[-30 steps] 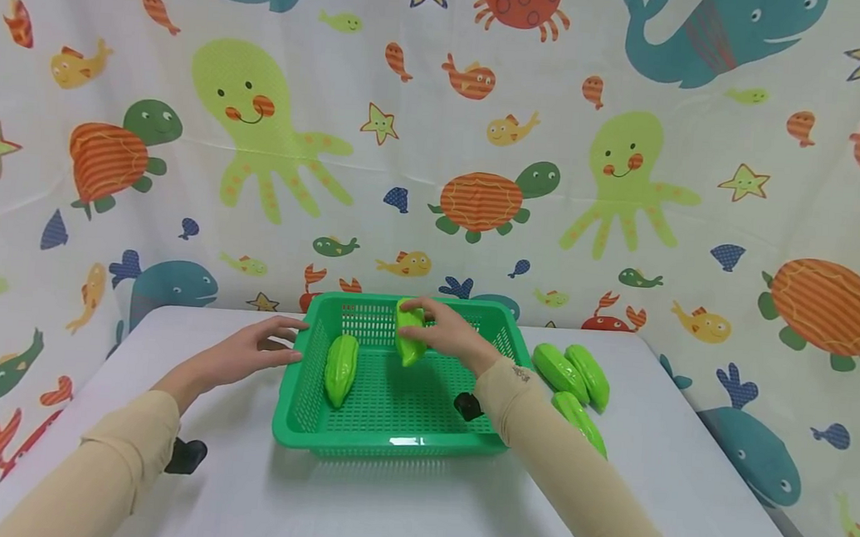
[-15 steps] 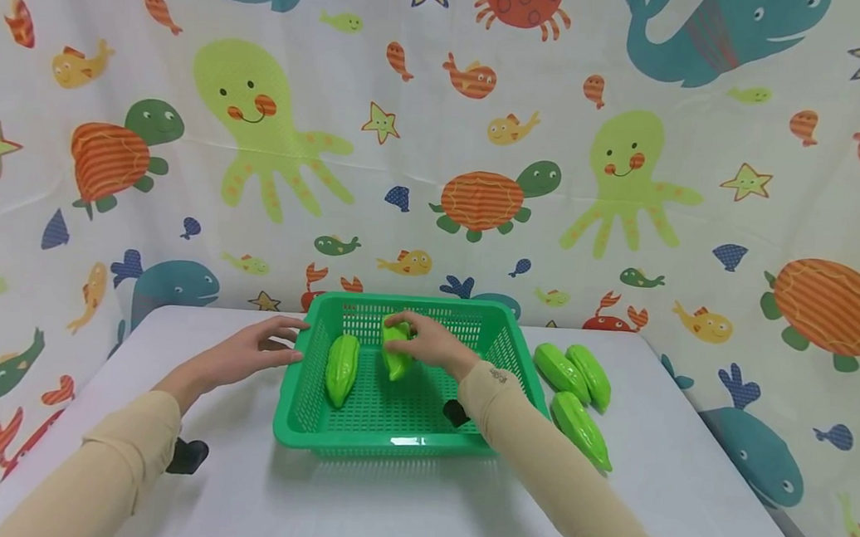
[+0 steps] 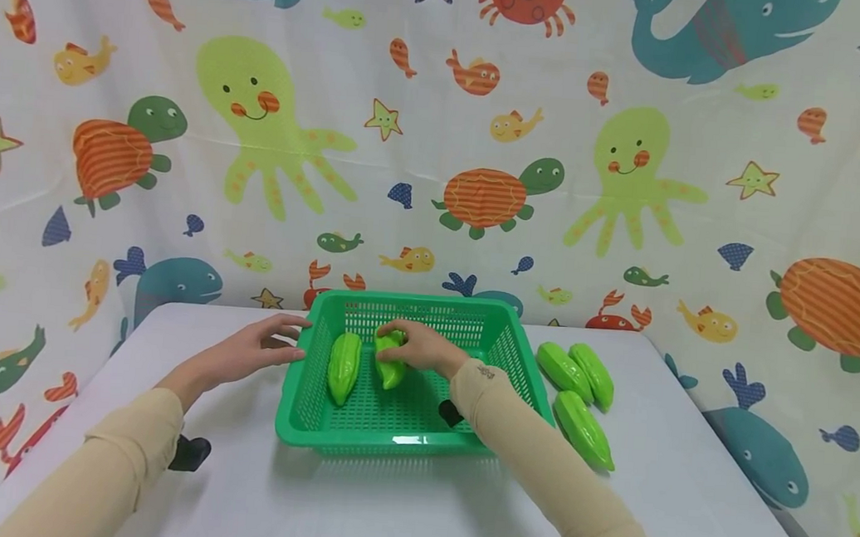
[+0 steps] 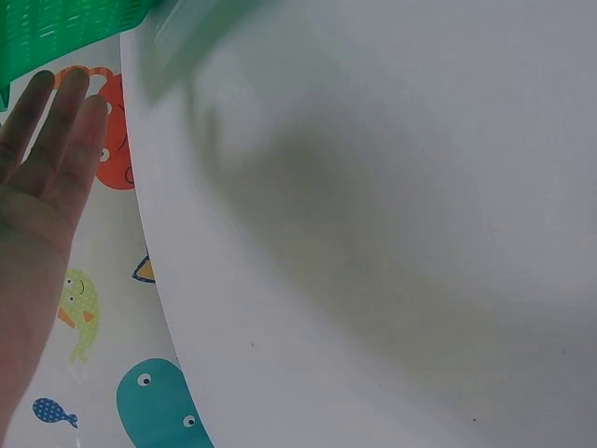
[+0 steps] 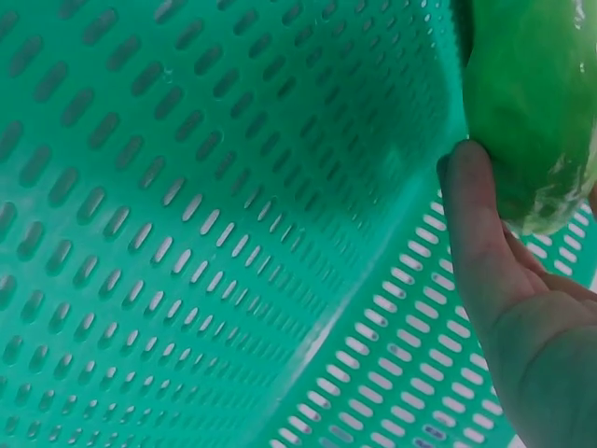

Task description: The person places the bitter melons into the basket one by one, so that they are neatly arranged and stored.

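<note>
A green plastic basket with slotted walls stands on the white table. My right hand reaches inside it and grips a glossy, ridged green star fruit, low over the basket floor. In the right wrist view, the thumb lies along the side of this star fruit. To its left, a second star fruit lies lengthwise in the basket. My left hand is at the basket's left rim, fingers loosely extended and fingertips right at the edge. It holds nothing.
Right of the basket, three more star fruits lie on the table: two side by side at the back and one nearer. A curtain printed with sea animals hangs behind the table.
My right hand has moved left and down into the basket with its star fruit, coming beside the one lying there. My left hand has stayed at the rim.
</note>
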`<action>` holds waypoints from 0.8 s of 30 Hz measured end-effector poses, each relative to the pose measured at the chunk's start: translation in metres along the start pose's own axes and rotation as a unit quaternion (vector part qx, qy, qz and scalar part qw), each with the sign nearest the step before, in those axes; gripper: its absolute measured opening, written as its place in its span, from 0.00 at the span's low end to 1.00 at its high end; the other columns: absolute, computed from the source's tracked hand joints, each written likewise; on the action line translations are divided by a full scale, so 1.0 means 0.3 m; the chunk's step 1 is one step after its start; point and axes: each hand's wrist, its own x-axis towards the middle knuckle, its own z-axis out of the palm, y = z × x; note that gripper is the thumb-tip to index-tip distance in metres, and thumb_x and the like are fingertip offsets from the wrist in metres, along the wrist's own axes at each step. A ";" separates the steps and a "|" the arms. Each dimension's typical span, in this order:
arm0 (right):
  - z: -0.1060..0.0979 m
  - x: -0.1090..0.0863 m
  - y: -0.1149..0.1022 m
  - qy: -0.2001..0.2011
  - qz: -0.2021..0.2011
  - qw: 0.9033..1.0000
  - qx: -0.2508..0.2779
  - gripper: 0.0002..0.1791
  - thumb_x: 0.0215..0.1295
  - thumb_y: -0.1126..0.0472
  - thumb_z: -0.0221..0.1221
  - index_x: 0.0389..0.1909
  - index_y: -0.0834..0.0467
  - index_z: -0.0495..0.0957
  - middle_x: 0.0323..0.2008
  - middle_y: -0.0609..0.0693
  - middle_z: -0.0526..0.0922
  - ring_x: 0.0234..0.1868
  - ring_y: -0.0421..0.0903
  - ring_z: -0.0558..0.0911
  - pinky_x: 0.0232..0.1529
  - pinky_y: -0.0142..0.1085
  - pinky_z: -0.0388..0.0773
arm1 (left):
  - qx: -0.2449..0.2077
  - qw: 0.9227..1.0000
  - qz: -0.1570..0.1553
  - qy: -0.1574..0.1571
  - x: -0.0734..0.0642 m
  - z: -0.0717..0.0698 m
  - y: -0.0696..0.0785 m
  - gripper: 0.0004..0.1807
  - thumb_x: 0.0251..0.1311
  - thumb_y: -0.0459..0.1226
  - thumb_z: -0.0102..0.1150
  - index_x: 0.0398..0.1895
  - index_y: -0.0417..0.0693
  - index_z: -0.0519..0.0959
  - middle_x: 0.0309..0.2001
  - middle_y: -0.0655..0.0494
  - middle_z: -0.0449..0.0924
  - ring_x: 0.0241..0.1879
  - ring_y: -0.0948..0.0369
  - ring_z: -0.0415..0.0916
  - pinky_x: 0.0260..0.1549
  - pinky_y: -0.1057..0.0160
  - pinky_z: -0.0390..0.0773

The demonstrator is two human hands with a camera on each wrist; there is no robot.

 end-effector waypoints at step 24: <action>0.066 0.054 -0.035 -0.010 0.035 0.999 -0.034 0.25 0.63 0.58 0.66 0.61 0.54 0.74 0.66 0.55 0.68 0.49 0.48 0.79 0.43 0.39 0.82 | -0.003 1.000 -0.006 -0.004 -0.001 0.000 -0.001 0.37 0.66 0.52 0.58 0.73 0.50 0.58 0.67 0.37 0.65 0.63 0.40 0.67 0.55 0.40 0.73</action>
